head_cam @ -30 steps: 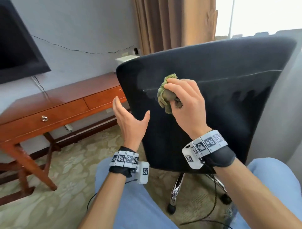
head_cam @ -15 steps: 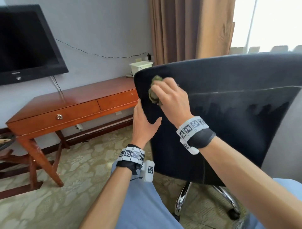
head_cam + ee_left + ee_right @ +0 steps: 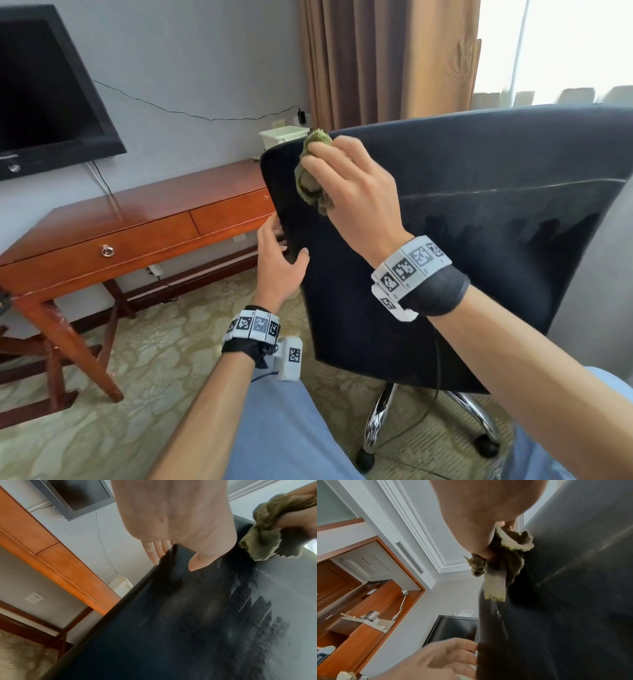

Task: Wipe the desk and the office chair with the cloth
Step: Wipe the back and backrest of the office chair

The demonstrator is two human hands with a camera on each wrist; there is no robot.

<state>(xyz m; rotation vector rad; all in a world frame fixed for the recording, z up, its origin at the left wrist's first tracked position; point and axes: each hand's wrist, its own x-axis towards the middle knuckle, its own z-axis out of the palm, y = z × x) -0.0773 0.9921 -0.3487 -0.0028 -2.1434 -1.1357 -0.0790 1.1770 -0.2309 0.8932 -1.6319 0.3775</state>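
The office chair's dark backrest (image 3: 479,240) faces me and fills the right of the head view. My right hand (image 3: 349,185) grips a bunched green cloth (image 3: 313,164) and presses it against the backrest's upper left corner. In the right wrist view the cloth (image 3: 498,574) hangs from my fingers against the dark fabric (image 3: 573,601). Lower down, my left hand (image 3: 277,257) holds the backrest's left edge, thumb on the near face and fingers behind it. The left wrist view shows that thumb (image 3: 197,562) on the chair (image 3: 188,628), with the cloth (image 3: 267,536) above. The wooden desk (image 3: 137,219) stands to the left.
A black TV (image 3: 44,92) hangs on the wall above the desk. A white bin (image 3: 284,136) sits behind the chair's corner, with a brown curtain (image 3: 387,58) beyond. The chair's chrome base (image 3: 376,421) stands on patterned carpet. My legs in blue trousers are at the bottom.
My right hand has carried the cloth up and left across the backrest to its upper corner. My left hand, earlier open beside the chair, now holds its left edge.
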